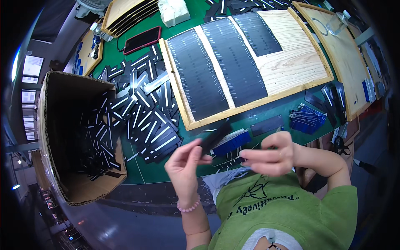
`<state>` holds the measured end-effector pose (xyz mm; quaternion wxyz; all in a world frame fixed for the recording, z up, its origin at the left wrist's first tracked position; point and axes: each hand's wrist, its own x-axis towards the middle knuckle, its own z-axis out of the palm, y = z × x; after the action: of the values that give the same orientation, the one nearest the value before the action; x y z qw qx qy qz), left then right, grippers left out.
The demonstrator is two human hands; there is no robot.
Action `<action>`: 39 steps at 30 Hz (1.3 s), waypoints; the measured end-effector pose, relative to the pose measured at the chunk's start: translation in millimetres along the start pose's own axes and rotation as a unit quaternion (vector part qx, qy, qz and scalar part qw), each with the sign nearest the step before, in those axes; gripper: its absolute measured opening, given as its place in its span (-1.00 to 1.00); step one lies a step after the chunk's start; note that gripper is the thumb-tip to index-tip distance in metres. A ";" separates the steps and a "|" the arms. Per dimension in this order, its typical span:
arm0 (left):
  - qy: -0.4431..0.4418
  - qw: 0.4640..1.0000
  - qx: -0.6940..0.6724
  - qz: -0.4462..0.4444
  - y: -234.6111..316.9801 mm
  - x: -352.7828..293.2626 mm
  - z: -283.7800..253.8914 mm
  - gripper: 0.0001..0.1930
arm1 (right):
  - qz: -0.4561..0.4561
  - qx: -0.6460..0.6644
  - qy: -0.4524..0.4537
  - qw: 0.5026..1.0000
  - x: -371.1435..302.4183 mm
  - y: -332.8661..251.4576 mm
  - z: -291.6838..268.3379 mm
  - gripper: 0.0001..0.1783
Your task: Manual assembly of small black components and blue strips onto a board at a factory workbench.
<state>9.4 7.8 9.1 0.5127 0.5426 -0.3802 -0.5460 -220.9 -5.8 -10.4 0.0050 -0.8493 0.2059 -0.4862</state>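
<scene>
My left hand (185, 164), with a pink bead bracelet at the wrist, pinches a flat black strip (216, 136) by its lower end; the strip is slightly blurred. To its right my right hand (273, 155) is closed in a pinch, and whatever its fingertips hold is too small to make out. Between and just beyond the hands lies a bundle of blue pieces with thin pale leads (231, 141). A second blue bundle (307, 119) sits farther right. Past the hands, a flat dark plate (267, 125) rests on the green table.
A wood-framed board (291, 71) bears rows of black strips with thin leads. Left of it, black pieces with white stripes (152, 129) are heaped beside an open cardboard box (83, 187) holding more. A red-edged phone (143, 40), a white box (173, 12) and another wooden tray (333, 54) stand beyond.
</scene>
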 end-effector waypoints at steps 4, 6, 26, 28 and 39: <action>-0.127 0.982 -0.099 -0.103 -8.6 -2.2 -1.3 -0.65 | 0.188 0.114 0.008 0.975 5.2 -1.2 -4.3 -0.49; -0.143 0.976 -0.111 -0.124 -7.2 -3.4 2.9 -0.56 | 0.214 0.122 0.001 0.969 1.6 -0.2 -3.6 -0.46; -0.133 0.984 -0.050 -0.110 -4.9 -5.0 7.4 -0.52 | 0.240 0.141 -0.001 0.960 1.1 -2.3 -6.7 -0.44; -0.134 0.984 -0.043 -0.109 -5.6 -5.5 7.2 -0.52 | 0.243 0.140 0.000 0.960 1.3 -2.9 -6.6 -0.44; -0.111 0.988 -0.071 -0.077 -2.0 -6.9 8.7 -0.66 | 0.235 0.122 0.010 0.964 -0.5 -4.0 -21.5 -0.46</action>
<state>-0.2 13.6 9.5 0.4614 0.4686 -0.3518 -0.6661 -237.6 2.2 1.3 0.2206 -0.7652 0.3384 -0.5012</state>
